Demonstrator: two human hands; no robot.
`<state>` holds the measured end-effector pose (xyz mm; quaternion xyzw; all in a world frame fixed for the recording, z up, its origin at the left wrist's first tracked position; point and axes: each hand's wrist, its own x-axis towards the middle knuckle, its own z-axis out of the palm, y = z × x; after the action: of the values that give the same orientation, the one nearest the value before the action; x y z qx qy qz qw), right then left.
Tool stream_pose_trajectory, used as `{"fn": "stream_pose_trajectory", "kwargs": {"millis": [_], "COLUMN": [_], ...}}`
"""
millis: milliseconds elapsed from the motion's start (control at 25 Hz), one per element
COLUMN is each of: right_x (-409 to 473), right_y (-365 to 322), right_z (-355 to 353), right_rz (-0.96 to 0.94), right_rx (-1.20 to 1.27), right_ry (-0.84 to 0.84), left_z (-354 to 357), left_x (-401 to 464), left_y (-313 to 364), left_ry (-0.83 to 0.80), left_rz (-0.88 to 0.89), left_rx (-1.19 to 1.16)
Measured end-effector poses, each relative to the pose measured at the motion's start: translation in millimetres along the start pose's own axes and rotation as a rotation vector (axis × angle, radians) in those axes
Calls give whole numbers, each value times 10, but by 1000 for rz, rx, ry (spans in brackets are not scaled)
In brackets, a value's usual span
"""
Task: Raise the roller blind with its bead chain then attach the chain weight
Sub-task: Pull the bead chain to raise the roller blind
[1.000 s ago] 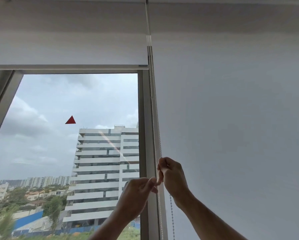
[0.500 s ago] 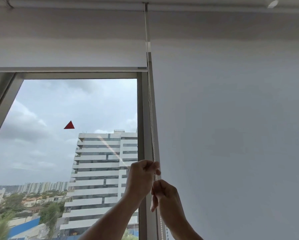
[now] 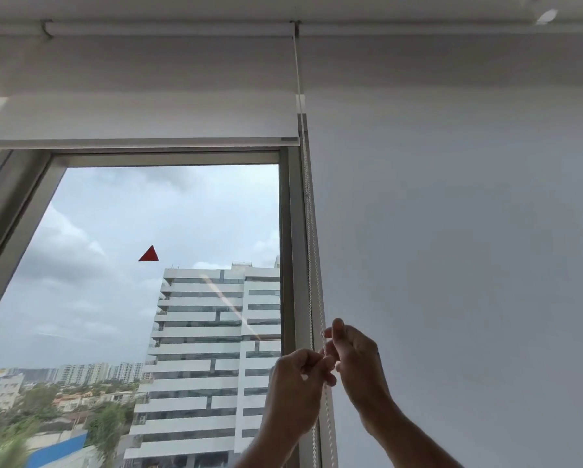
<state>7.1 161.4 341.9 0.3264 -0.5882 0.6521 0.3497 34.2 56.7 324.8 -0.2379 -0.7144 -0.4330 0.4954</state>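
Head view shows the bead chain [image 3: 313, 251] hanging beside the window frame [image 3: 291, 248], right hand [image 3: 354, 356] pinching it above, left hand [image 3: 296, 386] gripping below; roller blind [image 3: 141, 119] nearly raised; pull straight down, alternating grips evenly.

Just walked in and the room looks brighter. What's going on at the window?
A person is working the bead chain of the left roller blind. The right hand and left hand both grip it beside the window frame. The blind is rolled up near the top; no chain weight is in view.
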Motion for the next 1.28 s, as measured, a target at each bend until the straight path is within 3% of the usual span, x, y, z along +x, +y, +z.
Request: {"fn": "stream_pose_trajectory", "kwargs": {"millis": [200,520,760,1080,1280], "right_x": [197,114,-48,-353,-364], "right_y": [-195,-111,9,248,310], "right_z": [143,180,210,157,-50], "right_rz": [-1,-118,-137,-51,-7], "right_rx": [26,-71,-157,-146,-161], "right_ry": [-72,9,-32,-93,-249], "left_z": [-36,-211,-295,-170,-105], "left_x": [-119,-129,87,254,119], "left_y": [-77,-151,-78,225,118], "left_ry": [-33,-194,48,47,46], "left_rz": [-29,-31,-81,-136,-118], "left_rx": [-24,-73,-108,-158,-40]}}
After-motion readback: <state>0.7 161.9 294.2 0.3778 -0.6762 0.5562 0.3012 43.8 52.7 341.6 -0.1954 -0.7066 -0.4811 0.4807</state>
